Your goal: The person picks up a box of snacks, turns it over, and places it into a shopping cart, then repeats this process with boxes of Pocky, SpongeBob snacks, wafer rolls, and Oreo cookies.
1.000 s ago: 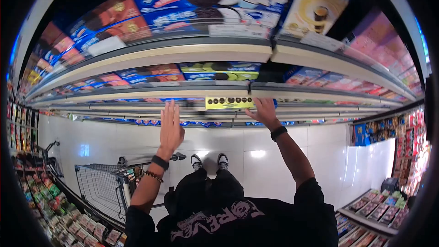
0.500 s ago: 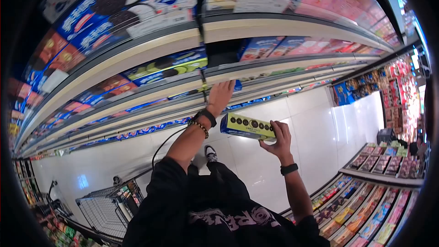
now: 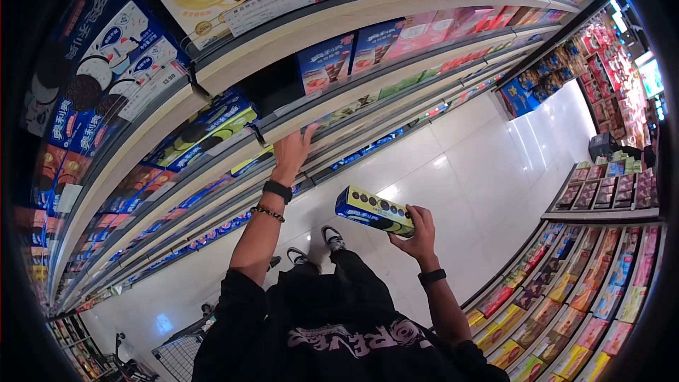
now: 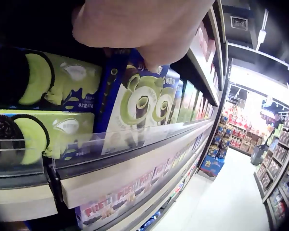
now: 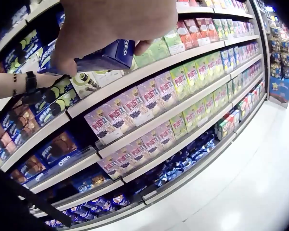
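Close in, the right hand (image 3: 419, 232) has its fingers wrapped round a blue-and-yellow cookie box (image 3: 373, 211), held out over the floor and off the shelf, so that one's out. Further up, the left hand (image 3: 292, 147) reaches the shelf (image 4: 135, 168), fingers outstretched, tips on a green-cream roll box (image 4: 137, 101) that's standing in its row, not yet lifted. Beyond, stocked shelves line the aisle.

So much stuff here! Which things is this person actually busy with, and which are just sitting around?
In use: long yellow-and-blue cardboard biscuit box, gripped by the right hand; blue-and-green wafer-roll box on the shelf, touched by the left hand.
Lying about: pink snack boxes on lower shelves; wire shopping trolley; white tiled floor.
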A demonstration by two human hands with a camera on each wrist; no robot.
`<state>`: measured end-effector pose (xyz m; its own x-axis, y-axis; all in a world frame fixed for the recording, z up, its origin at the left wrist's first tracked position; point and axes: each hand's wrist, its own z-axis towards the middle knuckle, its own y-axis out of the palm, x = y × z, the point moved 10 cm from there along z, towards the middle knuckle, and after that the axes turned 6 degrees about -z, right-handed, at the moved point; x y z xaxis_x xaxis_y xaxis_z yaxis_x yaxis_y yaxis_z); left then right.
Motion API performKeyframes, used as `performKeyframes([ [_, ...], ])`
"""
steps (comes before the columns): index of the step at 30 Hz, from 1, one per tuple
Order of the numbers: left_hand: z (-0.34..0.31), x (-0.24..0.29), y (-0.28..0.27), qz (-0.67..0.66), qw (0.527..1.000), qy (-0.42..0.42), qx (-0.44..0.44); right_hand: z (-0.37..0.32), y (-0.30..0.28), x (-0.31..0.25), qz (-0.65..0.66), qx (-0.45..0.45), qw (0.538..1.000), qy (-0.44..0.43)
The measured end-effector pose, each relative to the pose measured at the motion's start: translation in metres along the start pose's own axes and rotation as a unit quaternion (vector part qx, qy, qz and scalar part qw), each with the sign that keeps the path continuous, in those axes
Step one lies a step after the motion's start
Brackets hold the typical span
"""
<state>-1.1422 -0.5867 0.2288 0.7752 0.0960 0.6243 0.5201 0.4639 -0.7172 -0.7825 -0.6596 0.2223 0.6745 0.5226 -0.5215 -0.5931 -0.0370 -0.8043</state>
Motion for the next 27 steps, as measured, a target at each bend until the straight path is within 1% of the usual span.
performKeyframes([
  [2,0.002,-0.015,0.006,-0.004,0.999,-0.050,-0.015,-0.003,0.003,0.000,0.009,-0.003,1.000,0.004],
  [6,0.009,-0.022,0.007,0.040,0.998,-0.038,-0.014,-0.005,0.003,-0.006,0.016,-0.009,1.000,-0.002],
  [8,0.011,-0.026,0.006,0.029,0.997,-0.067,-0.027,-0.007,0.003,-0.008,0.020,-0.011,1.000,-0.006],
  [11,0.013,-0.023,0.006,0.024,0.998,-0.049,-0.029,-0.008,0.005,-0.009,0.020,-0.017,1.000,-0.004],
  [15,0.014,-0.020,0.006,0.013,0.997,-0.061,-0.044,-0.007,0.004,-0.012,0.020,-0.014,1.000,-0.014],
  [17,0.012,-0.017,0.004,0.020,0.999,-0.038,-0.034,-0.008,0.004,-0.012,0.020,-0.012,1.000,-0.017],
  [20,0.009,-0.019,0.004,0.008,0.997,-0.055,-0.049,-0.002,0.006,-0.014,0.024,-0.013,0.999,-0.029],
  [21,0.008,-0.018,0.002,0.009,0.997,-0.057,-0.047,0.002,0.007,-0.016,0.027,-0.020,0.999,-0.029],
  [23,0.003,-0.023,0.003,0.002,0.994,-0.087,-0.071,0.010,0.008,-0.019,0.033,-0.029,0.999,-0.033],
  [24,-0.001,-0.020,-0.001,0.004,0.994,-0.090,-0.069,0.015,0.010,-0.022,0.039,-0.049,0.997,-0.035],
  [26,-0.013,-0.005,-0.010,0.056,0.995,-0.044,-0.075,0.027,0.013,-0.028,0.049,-0.072,0.995,-0.040],
  [27,-0.023,-0.007,-0.008,0.084,0.986,-0.070,-0.122,0.033,0.019,-0.031,0.059,-0.102,0.992,-0.041],
])
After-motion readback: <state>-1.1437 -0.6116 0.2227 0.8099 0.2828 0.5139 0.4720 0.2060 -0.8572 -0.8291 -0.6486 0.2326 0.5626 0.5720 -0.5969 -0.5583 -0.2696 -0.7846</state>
